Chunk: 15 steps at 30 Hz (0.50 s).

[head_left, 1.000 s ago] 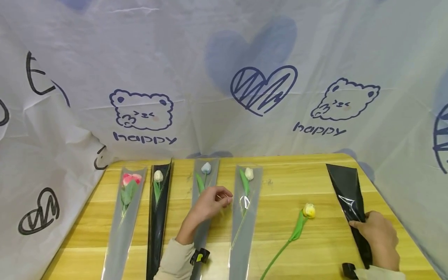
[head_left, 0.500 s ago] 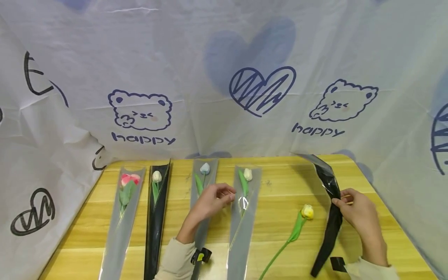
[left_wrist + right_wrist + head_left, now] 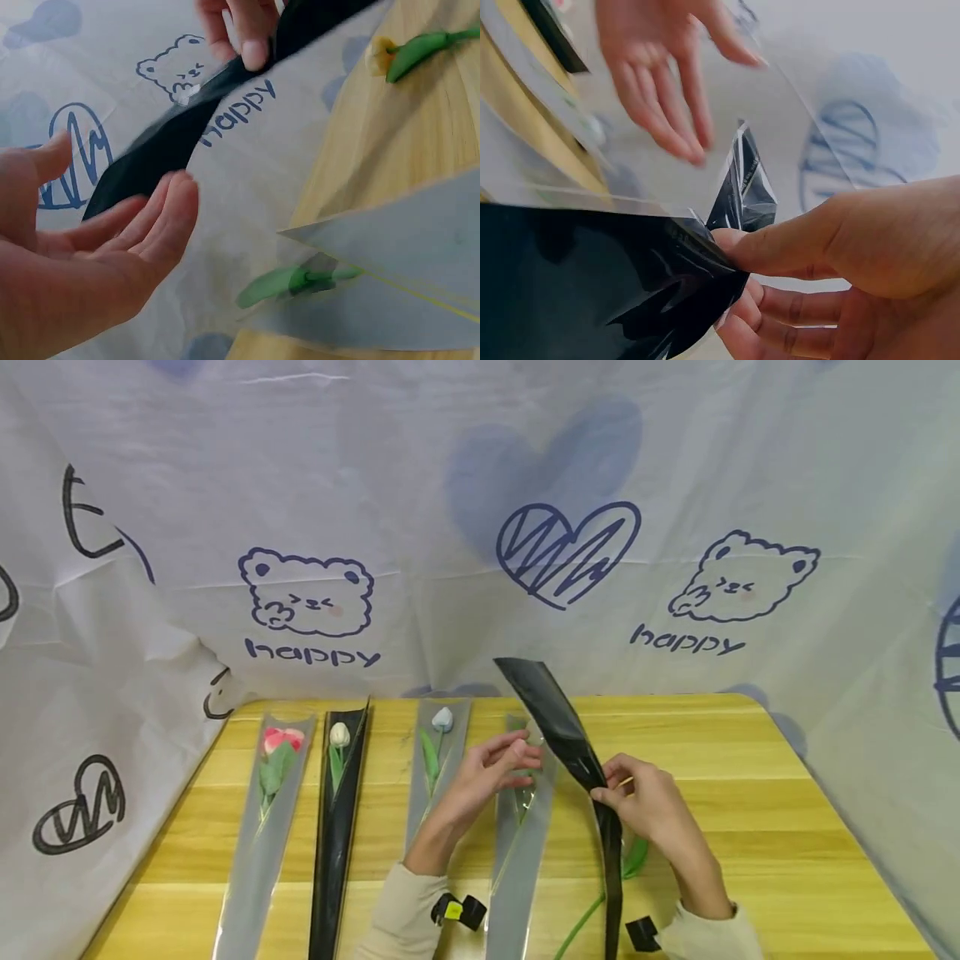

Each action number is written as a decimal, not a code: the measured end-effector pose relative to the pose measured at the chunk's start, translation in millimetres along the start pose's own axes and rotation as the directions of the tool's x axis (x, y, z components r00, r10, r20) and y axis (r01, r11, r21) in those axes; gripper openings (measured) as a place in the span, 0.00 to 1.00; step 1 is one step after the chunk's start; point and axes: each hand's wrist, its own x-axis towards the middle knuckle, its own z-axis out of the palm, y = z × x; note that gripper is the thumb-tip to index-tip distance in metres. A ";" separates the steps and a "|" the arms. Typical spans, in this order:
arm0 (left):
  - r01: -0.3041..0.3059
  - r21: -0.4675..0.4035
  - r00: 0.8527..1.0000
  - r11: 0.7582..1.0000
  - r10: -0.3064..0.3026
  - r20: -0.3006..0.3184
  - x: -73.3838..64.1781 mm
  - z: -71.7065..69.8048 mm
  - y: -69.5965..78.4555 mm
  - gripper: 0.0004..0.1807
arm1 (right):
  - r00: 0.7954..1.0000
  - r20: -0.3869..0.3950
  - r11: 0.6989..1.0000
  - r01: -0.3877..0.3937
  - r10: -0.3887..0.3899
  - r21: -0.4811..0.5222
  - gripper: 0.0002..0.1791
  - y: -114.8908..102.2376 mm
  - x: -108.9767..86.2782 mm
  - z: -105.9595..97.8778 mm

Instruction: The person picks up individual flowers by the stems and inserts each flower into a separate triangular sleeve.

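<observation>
My right hand (image 3: 651,802) pinches a long black flower sleeve (image 3: 558,718) at its middle, between thumb and fingers. The sleeve is lifted off the table and tilted, its wide top leaning left toward my left hand (image 3: 491,772). In the left wrist view, the left hand's fingers (image 3: 169,217) are spread and loosely bent beside the sleeve's wide end; whether they touch it I cannot tell. Behind the lifted sleeve, a yellow tulip (image 3: 381,54) with a green stem lies on the table, its bloom hidden in the head view.
To the left lie wrapped tulips: a pink one (image 3: 282,741) in a clear-grey sleeve, a white one (image 3: 339,735) in a black sleeve, and a blue one (image 3: 442,720). Another grey sleeve (image 3: 517,860) lies below my left hand. A printed cloth (image 3: 420,568) hangs behind the wooden table (image 3: 787,827).
My right hand has lifted the black sleeve from the table's right side and carried it left, over the yellow tulip. My left hand has moved slightly up and right, its fingers spreading.
</observation>
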 end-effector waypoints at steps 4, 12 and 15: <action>-0.003 -0.074 0.991 0.997 -0.007 -0.132 0.9 -2.6 -1.4 0.28 | 0.998 0.042 0.999 0.037 -0.037 0.003 0.09 -16.4 0.9 22.8; 0.015 -0.208 0.953 0.978 -0.077 -0.292 1.3 -9.3 -5.4 0.15 | 0.995 0.086 0.998 0.046 -0.049 0.030 0.12 -24.0 1.9 40.5; 0.035 -0.270 0.949 0.962 -0.117 -0.292 1.3 -15.0 -4.6 0.13 | 0.998 0.065 0.999 0.027 -0.029 0.033 0.14 -17.3 -2.3 34.3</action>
